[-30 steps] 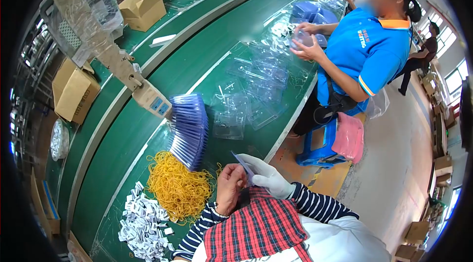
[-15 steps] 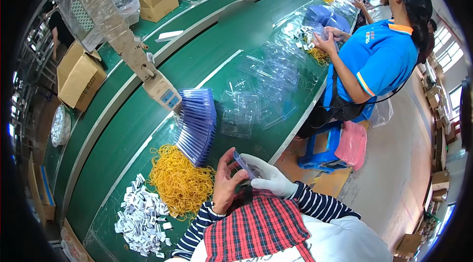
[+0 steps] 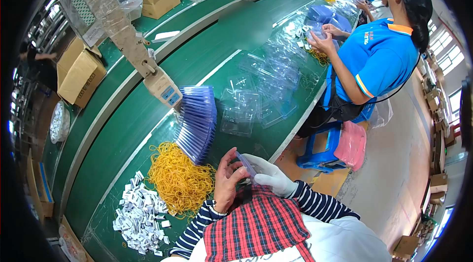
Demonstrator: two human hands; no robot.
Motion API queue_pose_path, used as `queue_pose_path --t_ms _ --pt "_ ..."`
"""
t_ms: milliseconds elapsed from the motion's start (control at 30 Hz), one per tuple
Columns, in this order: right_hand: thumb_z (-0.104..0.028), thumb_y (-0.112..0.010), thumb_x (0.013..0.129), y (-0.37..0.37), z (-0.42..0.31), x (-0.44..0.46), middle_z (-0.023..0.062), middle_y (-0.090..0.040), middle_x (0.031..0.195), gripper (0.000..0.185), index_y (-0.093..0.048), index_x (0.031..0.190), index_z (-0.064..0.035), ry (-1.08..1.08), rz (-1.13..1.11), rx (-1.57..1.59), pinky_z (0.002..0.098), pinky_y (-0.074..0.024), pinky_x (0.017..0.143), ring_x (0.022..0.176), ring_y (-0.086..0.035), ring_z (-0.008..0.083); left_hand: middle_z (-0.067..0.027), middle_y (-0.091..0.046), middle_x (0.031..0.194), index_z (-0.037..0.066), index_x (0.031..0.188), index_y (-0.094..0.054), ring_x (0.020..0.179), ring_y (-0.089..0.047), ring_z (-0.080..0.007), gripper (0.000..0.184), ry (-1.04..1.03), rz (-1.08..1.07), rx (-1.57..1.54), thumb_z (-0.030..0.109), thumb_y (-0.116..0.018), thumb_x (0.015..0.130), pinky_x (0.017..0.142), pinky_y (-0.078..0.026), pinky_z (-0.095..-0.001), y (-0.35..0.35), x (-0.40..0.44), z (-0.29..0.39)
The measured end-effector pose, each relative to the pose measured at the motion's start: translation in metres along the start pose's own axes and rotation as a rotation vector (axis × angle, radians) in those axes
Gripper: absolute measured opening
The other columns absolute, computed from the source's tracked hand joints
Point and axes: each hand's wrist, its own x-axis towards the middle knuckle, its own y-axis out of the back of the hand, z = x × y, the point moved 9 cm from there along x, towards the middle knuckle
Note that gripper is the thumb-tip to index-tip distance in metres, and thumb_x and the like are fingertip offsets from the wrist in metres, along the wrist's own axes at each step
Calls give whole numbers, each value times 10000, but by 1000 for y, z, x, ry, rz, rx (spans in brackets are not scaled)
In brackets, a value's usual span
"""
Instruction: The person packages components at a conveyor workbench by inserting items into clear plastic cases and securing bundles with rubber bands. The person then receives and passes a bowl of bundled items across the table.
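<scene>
Between my bare left hand (image 3: pixel 228 181) and my white-gloved right hand (image 3: pixel 272 177) is a thin, purple-tinted clear plastic case (image 3: pixel 246 164), held tilted on edge just above the apron. Fingers of both hands close on its sides; what it contains cannot be made out. Beyond my left hand, a fanned stack of similar purple-tinted plastic cases (image 3: pixel 197 124) lies on the green belt. Left of that hand are a heap of yellow rubber bands (image 3: pixel 181 179) and a pile of small white folded pieces (image 3: pixel 140 217).
Loose clear plastic trays (image 3: pixel 241 107) spread over the belt (image 3: pixel 162 84) ahead. A post with a switch box (image 3: pixel 165 89) stands at its left. On the right, a co-worker in a blue shirt (image 3: pixel 379 60) handles plastic near a blue-and-pink stool (image 3: pixel 335 146). Cardboard boxes (image 3: pixel 81 75) stand far left.
The plastic case has turned slightly between my hands, and the right glove's fingers have shifted along it. The co-worker's hands have moved a little.
</scene>
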Motion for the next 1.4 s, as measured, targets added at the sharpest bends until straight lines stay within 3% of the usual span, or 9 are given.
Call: queue_pose_path --t_ms 100,200,333,667,833,933,1100,1233,1400 --pt "-218 -607 885 4 3 0 136 -320 1446 718 -211 1457 -38 18 45 -3 360 -301 1066 1306 -362 231 -128 -421 1258 32 1369 -320 1080 -513 -187 616 -19 40 56 152 -620 844 892 -493 -320 0 -1 2" --pt "-213 -643 860 9 11 -2 159 -348 1420 686 -294 1422 -31 67 177 -229 359 -306 1068 1305 -370 252 -122 -492 1210 -2 1261 -420 936 -548 -173 437 -63 168 83 114 -582 871 823 -506 -315 11 -2 -4" --pt "-219 -686 819 15 -7 -8 197 -384 1379 640 -401 1351 -4 274 328 -783 362 -322 1060 1292 -392 285 -38 -596 855 -9 959 -586 727 -556 -85 171 39 182 250 143 -523 910 653 -469 -229 15 -4 -18" --pt "-167 -494 914 25 27 5 153 -420 1379 576 -276 1410 29 -5 217 255 340 -336 1049 1241 -448 222 -24 -557 800 21 911 -544 711 -504 -99 190 -227 103 406 136 -396 940 669 -422 -243 15 -5 -10" --pt "-371 -502 902 64 25 -4 159 -503 1271 530 -391 1354 -117 -56 407 595 410 -469 812 1080 -551 318 -59 -514 737 45 868 -465 590 -500 -135 227 -233 162 179 204 -351 982 566 -427 -256 28 -2 2" --pt "-395 -488 903 73 7 -8 161 -496 1287 547 -378 1355 -107 -6 357 588 423 -465 827 1096 -542 331 -81 -591 821 18 973 -495 653 -568 -144 159 -193 156 10 159 -423 987 605 -480 -266 30 4 10" --pt "-409 -465 920 77 4 -11 157 -475 1310 553 -367 1360 -89 80 294 655 419 -460 861 1157 -502 333 -105 -655 952 -27 1057 -581 823 -636 -160 168 -198 209 161 53 -568 910 705 -526 -268 26 4 27" --pt "-339 -465 944 79 11 -9 141 -418 1367 541 -334 1386 -55 82 336 538 394 -458 872 1177 -487 282 -89 -661 922 -34 1055 -608 794 -630 -134 185 -189 207 199 48 -603 890 709 -524 -258 25 0 28" --pt "-243 -533 924 65 -2 -10 144 -365 1413 650 -221 1445 -10 81 365 14 351 -394 977 1238 -430 247 -62 -669 860 -34 1021 -640 729 -624 -106 186 -96 180 299 58 -653 860 691 -522 -240 20 -14 29"
